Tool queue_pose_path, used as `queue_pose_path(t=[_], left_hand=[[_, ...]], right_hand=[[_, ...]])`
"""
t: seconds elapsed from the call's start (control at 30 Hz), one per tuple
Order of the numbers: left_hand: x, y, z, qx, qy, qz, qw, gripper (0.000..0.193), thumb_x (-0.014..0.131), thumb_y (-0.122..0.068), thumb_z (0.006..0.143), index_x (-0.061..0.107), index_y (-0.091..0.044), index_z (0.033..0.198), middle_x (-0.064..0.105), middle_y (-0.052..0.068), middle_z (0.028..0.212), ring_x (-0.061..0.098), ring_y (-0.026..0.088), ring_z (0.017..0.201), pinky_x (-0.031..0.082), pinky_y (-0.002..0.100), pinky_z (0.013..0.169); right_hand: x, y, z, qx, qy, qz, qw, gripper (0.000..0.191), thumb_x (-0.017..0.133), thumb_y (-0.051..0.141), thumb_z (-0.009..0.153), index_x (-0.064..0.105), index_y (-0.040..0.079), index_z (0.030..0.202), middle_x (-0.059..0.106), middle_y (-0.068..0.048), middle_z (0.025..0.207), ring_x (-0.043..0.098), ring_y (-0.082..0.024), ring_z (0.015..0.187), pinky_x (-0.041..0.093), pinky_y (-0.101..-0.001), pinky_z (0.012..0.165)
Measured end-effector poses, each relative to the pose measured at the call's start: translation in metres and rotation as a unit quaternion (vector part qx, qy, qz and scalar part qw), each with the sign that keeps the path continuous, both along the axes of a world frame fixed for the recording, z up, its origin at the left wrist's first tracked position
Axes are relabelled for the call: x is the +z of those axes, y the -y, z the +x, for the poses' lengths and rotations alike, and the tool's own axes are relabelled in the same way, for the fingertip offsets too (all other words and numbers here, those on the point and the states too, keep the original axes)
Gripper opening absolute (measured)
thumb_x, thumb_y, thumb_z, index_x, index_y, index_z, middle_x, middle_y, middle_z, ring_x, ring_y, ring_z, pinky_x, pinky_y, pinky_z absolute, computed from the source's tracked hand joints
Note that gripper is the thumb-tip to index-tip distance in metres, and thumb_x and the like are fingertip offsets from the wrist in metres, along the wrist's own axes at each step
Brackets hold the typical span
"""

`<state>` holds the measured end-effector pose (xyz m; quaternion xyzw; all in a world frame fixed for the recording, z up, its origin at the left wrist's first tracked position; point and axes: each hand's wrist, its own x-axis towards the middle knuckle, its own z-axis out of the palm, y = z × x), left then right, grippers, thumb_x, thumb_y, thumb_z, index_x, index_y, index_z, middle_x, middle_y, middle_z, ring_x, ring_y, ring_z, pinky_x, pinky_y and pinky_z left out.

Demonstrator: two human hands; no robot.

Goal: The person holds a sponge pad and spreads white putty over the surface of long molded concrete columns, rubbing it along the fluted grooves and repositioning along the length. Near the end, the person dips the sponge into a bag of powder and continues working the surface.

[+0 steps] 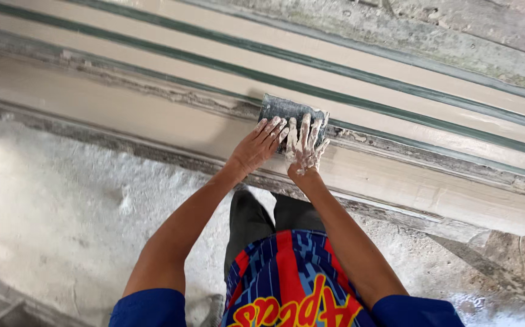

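So, only the head view to go on. Both hands sit side by side on a dark flat trowel blade (291, 114), which lies straight ahead of the person, just past the fingertips, pressed flat on the long pale moulded plaster length (153, 124). The left hand (260, 145) is spread with its fingers flat on the blade's near-left part, palm down, pushing rather than gripping. The right hand (303, 147) is just beside it, touching or nearly so, fingers splayed over the blade's right part and caked in white plaster. Neither hand is closed around anything; both are flat, pressing. Neither is really nearer, they meet on the blade together.

The relation that matters: the plaster length runs from upper left to lower right across the frame, and the blade sits crosswise on its ridge, with its wider edge roughly along that same long line. So any slide would go along that axis, left or right of the arms, not away from the body.

Around it: greenish strips (359, 75) run parallel further out, with pale bands between them. The rounded end of the moulding (520, 215) is at far right. Nearer the person is a rough, plaster-dusted floor (50, 206). Nothing stands on the moulding in the blade's path that I can see.
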<state>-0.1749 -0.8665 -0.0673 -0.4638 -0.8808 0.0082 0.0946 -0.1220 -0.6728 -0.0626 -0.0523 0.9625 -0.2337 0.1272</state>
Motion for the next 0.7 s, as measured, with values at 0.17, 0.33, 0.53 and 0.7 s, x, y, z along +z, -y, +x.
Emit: queue_pose_path(t=[0.17, 0.33, 0.53, 0.7], left_hand=[[-0.017, 0.001, -0.019, 0.013, 0.116, -0.061, 0.991, 0.054, 0.053, -0.019, 0.099, 0.045, -0.003, 0.150, 0.042, 0.015, 0.158, 0.034, 0.031, 0.150, 0.024, 0.048, 0.126], [-0.019, 0.006, -0.011, 0.016, 0.253, -0.107, 0.962, 0.056, 0.055, -0.009, 0.100, 0.038, 0.003, 0.152, 0.034, 0.021, 0.163, 0.029, 0.034, 0.155, 0.020, 0.049, 0.130], [0.006, 0.010, -0.003, 0.001, 0.266, -0.061, 0.962, 0.061, 0.055, -0.004, 0.091, 0.036, 0.005, 0.148, 0.035, 0.026, 0.155, 0.029, 0.041, 0.146, 0.023, 0.051, 0.121], [0.047, 0.012, 0.011, 0.012, 0.284, -0.023, 0.958, 0.053, 0.054, -0.004, 0.098, 0.040, 0.010, 0.146, 0.042, 0.033, 0.151, 0.040, 0.045, 0.144, 0.032, 0.055, 0.121]], right_hand=[[-0.021, 0.010, -0.016, 0.014, 0.177, 0.142, 0.974, 0.063, 0.043, 0.026, 0.096, 0.035, 0.025, 0.159, -0.009, -0.023, 0.173, -0.015, -0.047, 0.157, -0.006, -0.0821, 0.113], [-0.025, 0.011, -0.020, 0.037, 0.241, 0.162, 0.956, 0.081, 0.041, 0.017, 0.087, 0.023, 0.029, 0.166, -0.007, -0.020, 0.172, -0.010, -0.050, 0.156, -0.009, -0.0817, 0.112], [-0.024, 0.018, -0.001, 0.010, 0.268, 0.137, 0.953, 0.066, 0.037, 0.026, 0.097, 0.022, 0.031, 0.161, -0.001, -0.011, 0.170, -0.007, -0.041, 0.154, -0.008, -0.0763, 0.114], [0.003, 0.000, 0.018, 0.075, 0.250, 0.181, 0.948, 0.057, 0.041, 0.025, 0.102, 0.031, 0.030, 0.158, 0.013, -0.007, 0.168, 0.003, -0.035, 0.155, 0.000, -0.0702, 0.119]])
